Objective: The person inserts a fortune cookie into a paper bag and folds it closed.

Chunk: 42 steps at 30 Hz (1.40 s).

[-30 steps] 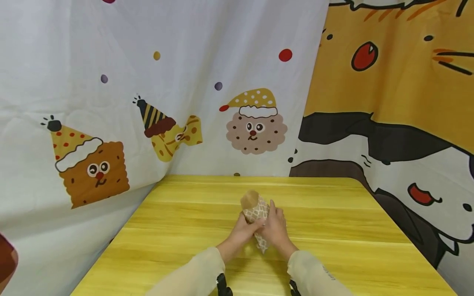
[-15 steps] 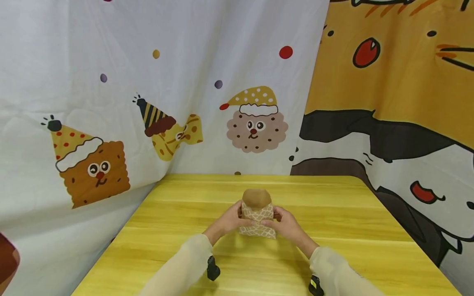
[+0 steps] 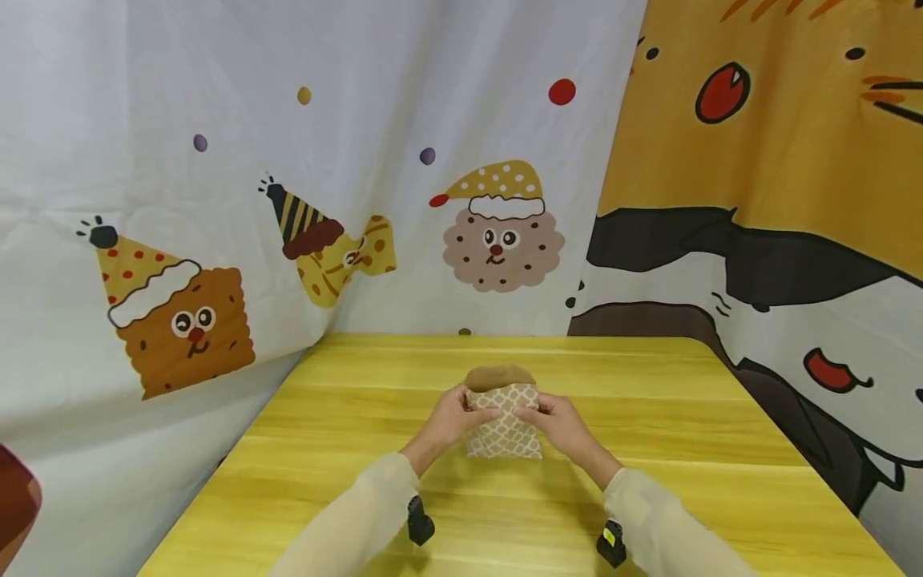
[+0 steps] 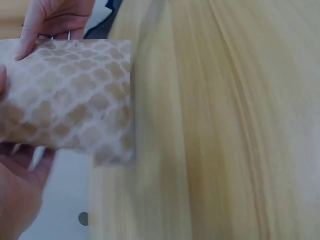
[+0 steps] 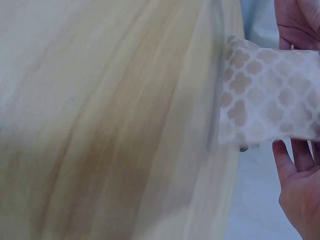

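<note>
Both hands hold a small patterned paper bag above the table. White lattice lines over brown cover its front, and a plain brown rounded flap stands up behind the top edge. On the bag's left side, my left hand pinches it with the thumb across the front. My right hand grips the opposite side the same way. The left wrist view shows the bag's patterned face and lower edge from close up. Fingers behind the bag are mostly hidden, and its inside is out of sight.
A yellow wood-grain table lies beneath the hands. Behind it hangs a white curtain with cartoon biscuits, beside an orange animal-print cloth on the right. A black wrist device is strapped at each sleeve.
The hands were close together around a narrowed, tilted bag; they have moved apart, and the bag now spreads flat facing me. Its flap looks shorter than half a second ago.
</note>
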### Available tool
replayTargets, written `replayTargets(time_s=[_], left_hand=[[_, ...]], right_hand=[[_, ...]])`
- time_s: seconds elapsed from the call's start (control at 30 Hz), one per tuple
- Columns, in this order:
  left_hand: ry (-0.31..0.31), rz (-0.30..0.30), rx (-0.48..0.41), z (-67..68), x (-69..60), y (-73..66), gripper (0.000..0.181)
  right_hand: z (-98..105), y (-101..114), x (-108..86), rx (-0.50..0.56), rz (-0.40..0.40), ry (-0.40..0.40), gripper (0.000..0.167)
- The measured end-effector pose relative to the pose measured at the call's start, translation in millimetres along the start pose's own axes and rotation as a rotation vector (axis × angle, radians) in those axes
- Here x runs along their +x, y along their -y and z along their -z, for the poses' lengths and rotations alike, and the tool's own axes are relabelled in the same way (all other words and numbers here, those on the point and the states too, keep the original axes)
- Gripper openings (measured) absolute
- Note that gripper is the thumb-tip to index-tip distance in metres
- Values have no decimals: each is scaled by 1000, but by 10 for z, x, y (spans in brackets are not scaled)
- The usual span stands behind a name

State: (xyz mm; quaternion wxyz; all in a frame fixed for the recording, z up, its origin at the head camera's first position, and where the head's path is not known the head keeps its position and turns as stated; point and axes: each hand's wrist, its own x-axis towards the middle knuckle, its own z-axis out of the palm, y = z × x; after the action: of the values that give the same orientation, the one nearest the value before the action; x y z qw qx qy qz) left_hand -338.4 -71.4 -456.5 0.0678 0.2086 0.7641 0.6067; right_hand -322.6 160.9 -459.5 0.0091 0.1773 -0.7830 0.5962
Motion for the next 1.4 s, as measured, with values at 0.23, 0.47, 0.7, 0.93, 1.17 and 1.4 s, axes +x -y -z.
replayTargets(time_s=[0.23, 0.47, 0.7, 0.93, 1.17, 1.4], left_hand=[[75, 66, 32, -56, 3, 104, 45], [1, -12, 71, -85, -20, 135, 27], [36, -21, -30, -36, -13, 138, 32], [9, -37, -43, 30, 26, 49, 30], [-57, -61, -69, 82, 90, -5, 35], [-77, -80, -61, 121, 116, -41, 32]], right_hand=[[0, -110, 1, 58, -48, -40, 31], [15, -127, 12, 112, -75, -79, 32], [20, -150, 22, 95, -78, -89, 29], [56, -115, 41, 91, -47, -75, 29], [121, 14, 99, 55, -7, -140, 32], [164, 104, 115, -6, -38, -180, 29]])
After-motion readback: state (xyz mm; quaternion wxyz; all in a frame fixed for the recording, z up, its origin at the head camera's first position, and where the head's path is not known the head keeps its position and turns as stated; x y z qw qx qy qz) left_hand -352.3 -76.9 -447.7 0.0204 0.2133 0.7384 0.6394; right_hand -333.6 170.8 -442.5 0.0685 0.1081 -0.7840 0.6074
